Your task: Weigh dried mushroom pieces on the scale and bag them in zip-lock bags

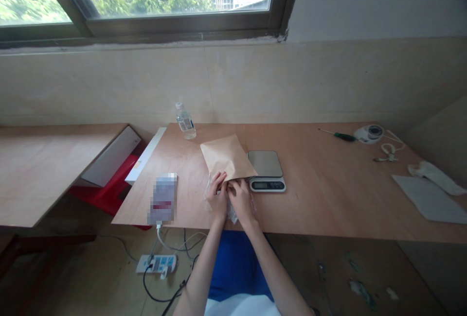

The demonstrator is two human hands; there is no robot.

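Left hand (pixel 218 198) pinches the near edge of the paper bag (pixel 228 158), right hand (pixel 241 201) has curled fingers at the same edge but can't tell if they grip, clear plastic (pixel 231 213) under both, bag mid-table (pixel 314 209), corner overlapping the scale (pixel 265 164), bottle (pixel 186 122) behind left.

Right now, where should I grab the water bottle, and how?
Probably wrap your left hand around the middle of the water bottle, below its cap, coming from its left. It stands upright with a slim, round body, and the paper bag is nearer you, off to its right.
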